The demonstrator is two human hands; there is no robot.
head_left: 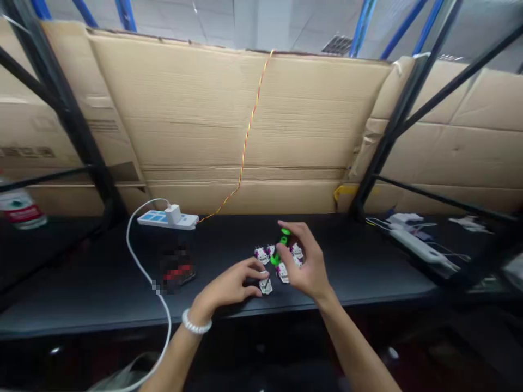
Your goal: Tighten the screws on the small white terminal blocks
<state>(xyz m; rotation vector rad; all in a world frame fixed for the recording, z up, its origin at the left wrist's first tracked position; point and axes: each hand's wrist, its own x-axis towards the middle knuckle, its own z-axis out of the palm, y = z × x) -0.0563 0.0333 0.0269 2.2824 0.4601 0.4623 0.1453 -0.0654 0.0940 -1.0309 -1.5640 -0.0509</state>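
The left hand (232, 282) pinches a white part (266, 285) at its fingertips; the right hand (308, 264) clasps a green tool (283, 240) between thumb and fingers.

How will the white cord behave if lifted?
The white cord is probably floppy: it bends in loose curves across the black table. Likely light too, being thin. A hard pull could drag the white plug or the power strip, since it runs to that plug.

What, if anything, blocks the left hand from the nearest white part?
Nothing visible. The left hand has its thumb and fingertips at the edge of the nearest white part; the other white parts lie beyond it and to its right, not between.
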